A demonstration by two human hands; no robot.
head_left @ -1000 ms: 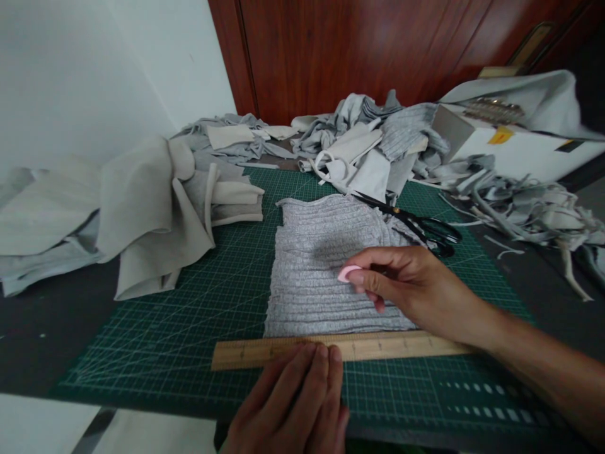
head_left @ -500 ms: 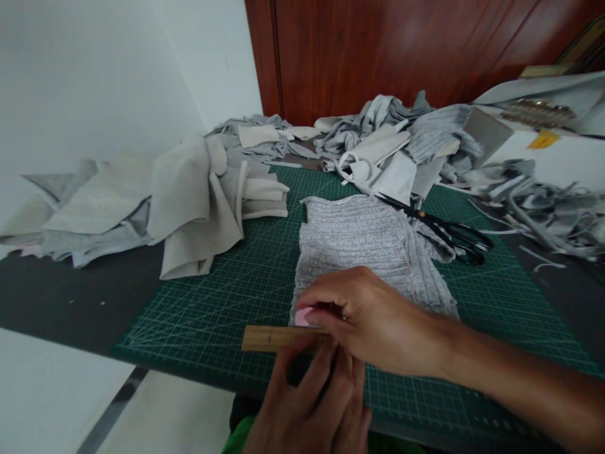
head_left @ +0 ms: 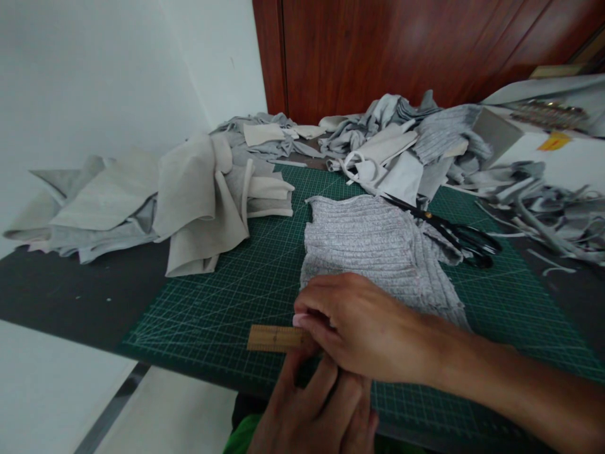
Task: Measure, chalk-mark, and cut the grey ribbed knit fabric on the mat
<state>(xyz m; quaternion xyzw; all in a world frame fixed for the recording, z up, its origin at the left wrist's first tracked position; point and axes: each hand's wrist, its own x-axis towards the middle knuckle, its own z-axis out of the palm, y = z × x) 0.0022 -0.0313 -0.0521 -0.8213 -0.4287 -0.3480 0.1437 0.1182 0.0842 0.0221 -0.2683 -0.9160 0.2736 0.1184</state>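
Nearest the camera, the left hand is pressing flat-fingered on the wooden ruler, whose long axis is running left to right along the near hem of the grey ribbed knit piece. The right hand is crossing over it, pinching a pink chalk piece at the ruler's far edge. Everything is lying on a gridded green cutting mat on the bench. Beyond, black scissors are resting by soft, crumpled fabric scraps.
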